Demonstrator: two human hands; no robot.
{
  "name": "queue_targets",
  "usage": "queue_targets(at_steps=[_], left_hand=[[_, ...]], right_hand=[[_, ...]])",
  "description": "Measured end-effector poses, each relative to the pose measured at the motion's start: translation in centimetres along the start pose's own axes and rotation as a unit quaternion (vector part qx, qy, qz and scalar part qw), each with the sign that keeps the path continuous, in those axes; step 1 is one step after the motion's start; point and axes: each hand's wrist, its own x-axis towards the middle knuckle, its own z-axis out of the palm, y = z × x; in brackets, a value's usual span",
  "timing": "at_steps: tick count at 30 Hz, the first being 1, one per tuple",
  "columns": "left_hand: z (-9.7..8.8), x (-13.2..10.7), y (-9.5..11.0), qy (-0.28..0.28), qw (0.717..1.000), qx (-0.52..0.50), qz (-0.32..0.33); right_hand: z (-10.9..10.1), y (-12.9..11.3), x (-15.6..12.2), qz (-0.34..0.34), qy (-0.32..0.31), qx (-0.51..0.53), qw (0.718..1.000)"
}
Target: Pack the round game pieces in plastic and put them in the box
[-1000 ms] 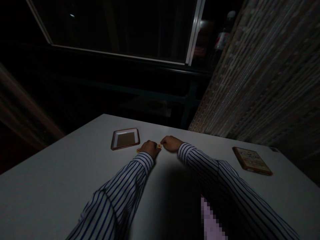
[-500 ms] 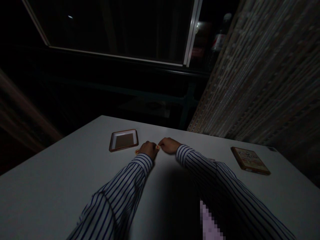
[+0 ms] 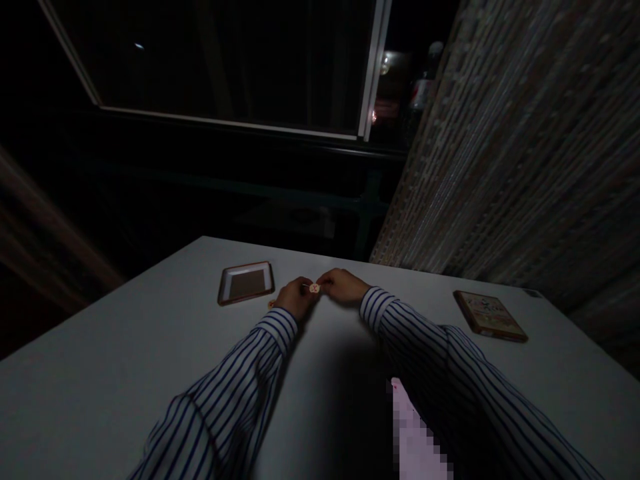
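Over the middle of the white table point(image 3: 200, 360), my left hand point(image 3: 295, 298) and my right hand point(image 3: 345, 285) meet at their fingertips. Between them is a small pale, roundish piece with a red mark point(image 3: 315, 288), its face turned toward me. My left fingers pinch its left side, while my right thumb and fingers close on its right edge. Just left of my left wrist lies another small orange piece point(image 3: 271, 303), partly covered by the hand. An open shallow tray with a brown rim point(image 3: 273, 283) rests further left.
A flat box with a printed picture point(image 3: 493, 316) lies on the table's right side. A bead-string curtain point(image 3: 425, 200) hangs behind the table on the right. Beyond the far edge are a dark window frame point(image 3: 225, 123) and a bottle point(image 3: 423, 90).
My hands have lifted slightly, and the right fingers have come onto the small piece, which now faces me more fully. The view has shifted a little.
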Motion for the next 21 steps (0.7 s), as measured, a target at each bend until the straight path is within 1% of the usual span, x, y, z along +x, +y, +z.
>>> queue_targets(at_steps=[2,5,8,11,13,16,21], left_hand=[[0.2,0.0,0.1,0.000,0.999,-0.041,0.005],[0.7,-0.2,0.3,0.004,0.992,-0.128,0.002],[1.2,-0.5,0.9,-0.002,0.976,-0.219,-0.014],[1.4,-1.0,2.0,-0.029,0.955,-0.291,-0.038],[1.3,-1.5,2.9,-0.038,0.945,-0.321,-0.054],[1.2,-2.2,4.0,-0.038,0.938,-0.336,-0.071],[1.7,-2.8,5.2,-0.058,0.929,-0.358,-0.071]], right_hand=[[-0.3,0.0,-0.5,-0.004,0.007,0.002,1.000],[-0.7,0.1,-1.3,-0.015,0.012,0.004,1.000],[-1.0,0.2,-2.1,-0.017,0.014,0.006,1.000],[-1.4,0.3,-2.9,-0.018,0.020,0.006,1.000],[-1.6,0.4,-3.4,-0.021,0.023,0.007,0.999],[-1.8,0.4,-4.1,-0.019,0.030,0.005,0.999],[-2.1,0.8,-5.3,-0.021,0.038,0.007,0.999]])
